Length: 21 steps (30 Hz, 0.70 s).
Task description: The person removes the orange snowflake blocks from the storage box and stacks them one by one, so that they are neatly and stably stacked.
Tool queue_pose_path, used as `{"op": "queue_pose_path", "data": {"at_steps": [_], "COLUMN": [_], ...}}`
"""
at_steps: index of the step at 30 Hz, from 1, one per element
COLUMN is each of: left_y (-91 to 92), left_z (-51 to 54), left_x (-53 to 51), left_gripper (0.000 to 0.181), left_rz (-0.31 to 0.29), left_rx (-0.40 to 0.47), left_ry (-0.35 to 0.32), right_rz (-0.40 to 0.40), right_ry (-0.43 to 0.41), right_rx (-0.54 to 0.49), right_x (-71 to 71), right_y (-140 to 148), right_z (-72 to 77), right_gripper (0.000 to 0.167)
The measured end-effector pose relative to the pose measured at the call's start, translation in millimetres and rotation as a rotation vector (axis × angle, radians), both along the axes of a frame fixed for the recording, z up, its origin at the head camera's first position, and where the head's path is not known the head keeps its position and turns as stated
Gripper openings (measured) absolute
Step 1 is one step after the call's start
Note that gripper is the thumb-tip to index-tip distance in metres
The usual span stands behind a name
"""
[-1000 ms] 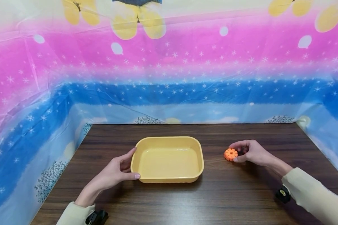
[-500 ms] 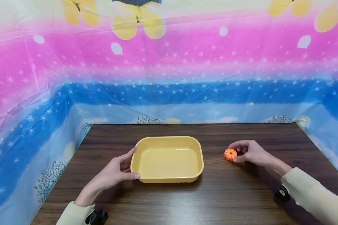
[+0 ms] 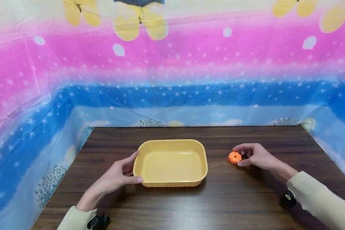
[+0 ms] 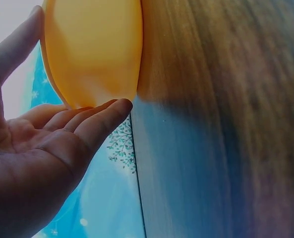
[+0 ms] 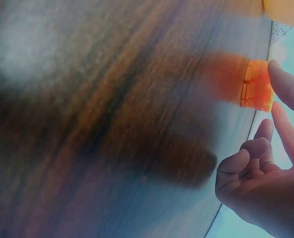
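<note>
On the left, my left hand (image 3: 116,173) spans the end of a pale yellow rectangular plastic tub (image 3: 173,166), which stands upright with its inside bare. The thumb touches the front-left corner of its rim; in the left wrist view, nearly straight fingers (image 4: 94,124) lie against the tub's outer wall (image 4: 94,54). To the right of the tub, my right hand (image 3: 256,156) pinches an orange, flower-shaped notched disc (image 3: 234,157) between thumb and index finger. Layers show along the disc's side (image 5: 257,87) in the right wrist view. Whether it touches the tabletop I cannot tell.
The dark wood-grain table (image 3: 175,209) carries the tub near its middle. Patterned cloth (image 3: 172,92) hangs behind the table and along both sides. Black wrist devices sit at both sleeve cuffs.
</note>
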State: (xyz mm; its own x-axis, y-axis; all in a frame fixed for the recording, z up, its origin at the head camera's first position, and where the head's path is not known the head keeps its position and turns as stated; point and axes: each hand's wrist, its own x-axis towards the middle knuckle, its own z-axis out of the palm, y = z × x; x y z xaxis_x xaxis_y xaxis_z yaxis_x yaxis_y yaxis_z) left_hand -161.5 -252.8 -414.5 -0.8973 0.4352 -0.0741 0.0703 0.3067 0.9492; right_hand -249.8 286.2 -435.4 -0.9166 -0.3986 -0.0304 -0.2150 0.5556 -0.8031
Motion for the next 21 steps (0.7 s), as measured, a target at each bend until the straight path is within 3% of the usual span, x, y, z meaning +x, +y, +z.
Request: {"op": "queue_pose_path", "data": {"at_steps": [5,9,15,21], "left_y": [-1.8,-5.2,-7.7,-9.2], "left_z": [2.7,3.7,3.0,5.5], "left_x": [-0.1,2.5,4.8,4.0], "left_gripper": [0.104,0.104,0.105,0.104], "left_rz": [0.007,0.02,0.042,0.042], "left_rx": [-0.015,-0.027,-0.04,-0.061], "left_ry": [-0.001,-0.008,-0.017,0.001], "right_rz": [-0.02,-0.042,-0.065,-0.102], "right_ry": [0.006,0.035,0.133,0.24], "right_rx": [-0.007,0.01,0.044,0.154], "right_x": [3.9,14.9,36.2,55.1], "right_y": [1,-1,-1,-1], "right_z": [0.5,2.3,8.0,14.5], "right_gripper": [0.057,0.055,0.05,0.043]}}
